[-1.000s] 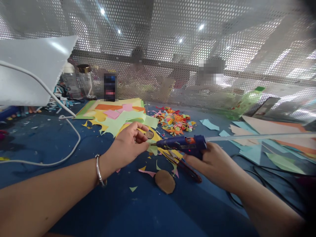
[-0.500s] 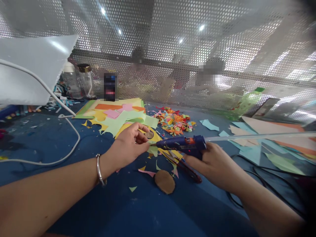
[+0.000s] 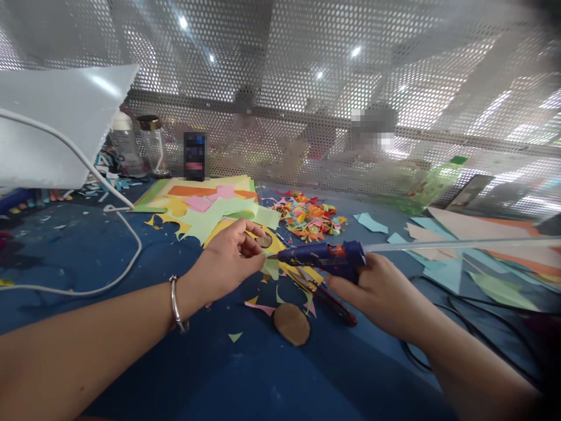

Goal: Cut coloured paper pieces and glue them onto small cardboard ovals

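Observation:
My right hand (image 3: 374, 289) grips a dark blue hot glue gun (image 3: 322, 255), with a long clear glue stick (image 3: 421, 245) out of its back end. The gun points left, its nozzle right at my left fingertips. My left hand (image 3: 232, 251) pinches a small pale green paper piece (image 3: 271, 268) between thumb and finger. Whether the nozzle touches the paper I cannot tell. Below lies a round brown cardboard disc (image 3: 291, 324) on the blue table. Scissors (image 3: 335, 304) with dark red handles rest under the gun, their blades over yellow paper.
Colourful curled paper bits (image 3: 311, 216) form a pile behind the gun. Paper sheets (image 3: 197, 199) are stacked at back left, more cut sheets (image 3: 456, 263) at right. A white cable (image 3: 135, 234) loops at left, black cables (image 3: 468, 318) at right. Bottles and a phone (image 3: 194, 156) stand before a perforated screen.
Both hands, the glue gun and the green paper hold almost the same place. Only a very slight shift of the whole view shows.

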Action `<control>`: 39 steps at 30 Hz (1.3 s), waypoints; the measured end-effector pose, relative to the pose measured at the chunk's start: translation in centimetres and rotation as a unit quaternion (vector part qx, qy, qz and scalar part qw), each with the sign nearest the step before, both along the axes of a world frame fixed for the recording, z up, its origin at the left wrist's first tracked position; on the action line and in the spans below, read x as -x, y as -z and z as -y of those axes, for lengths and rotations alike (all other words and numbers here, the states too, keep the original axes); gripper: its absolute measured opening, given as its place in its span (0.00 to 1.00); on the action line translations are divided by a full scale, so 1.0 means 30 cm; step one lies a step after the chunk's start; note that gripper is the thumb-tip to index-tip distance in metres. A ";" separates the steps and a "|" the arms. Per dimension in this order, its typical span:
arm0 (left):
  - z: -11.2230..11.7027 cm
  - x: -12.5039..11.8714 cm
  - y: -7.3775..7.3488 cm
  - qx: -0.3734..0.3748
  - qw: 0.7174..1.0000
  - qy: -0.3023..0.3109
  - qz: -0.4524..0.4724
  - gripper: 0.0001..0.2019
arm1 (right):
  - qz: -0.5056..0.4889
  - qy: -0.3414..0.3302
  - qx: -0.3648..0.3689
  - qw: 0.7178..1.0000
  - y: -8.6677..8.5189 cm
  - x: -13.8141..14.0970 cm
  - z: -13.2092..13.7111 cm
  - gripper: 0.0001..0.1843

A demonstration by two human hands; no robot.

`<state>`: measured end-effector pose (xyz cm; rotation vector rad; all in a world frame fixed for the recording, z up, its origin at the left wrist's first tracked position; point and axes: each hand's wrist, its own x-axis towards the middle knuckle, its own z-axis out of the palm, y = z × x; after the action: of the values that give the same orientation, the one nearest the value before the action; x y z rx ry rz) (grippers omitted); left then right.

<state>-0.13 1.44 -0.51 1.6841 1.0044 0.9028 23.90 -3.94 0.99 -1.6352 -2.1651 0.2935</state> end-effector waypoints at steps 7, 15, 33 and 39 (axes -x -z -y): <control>0.001 0.000 -0.002 0.006 1.000 0.003 0.005 0.14 | -0.029 0.025 -0.007 0.999 -0.006 0.002 -0.002 0.15; 0.006 0.004 -0.004 -0.006 1.000 -0.005 0.009 0.14 | -0.069 0.075 -0.021 0.995 -0.001 -0.020 -0.014 0.11; 0.025 -0.018 -0.024 0.100 0.989 -0.045 0.097 0.12 | -0.248 0.198 0.168 0.933 0.019 -0.101 -0.075 0.22; 0.033 -0.021 -0.023 0.098 0.985 -0.055 0.130 0.12 | -0.294 0.261 0.192 0.899 0.018 -0.119 -0.093 0.19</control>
<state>0.49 0.46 0.18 1.3185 0.9800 1.0319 27.47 -1.15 0.45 -1.9344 -1.2174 0.9498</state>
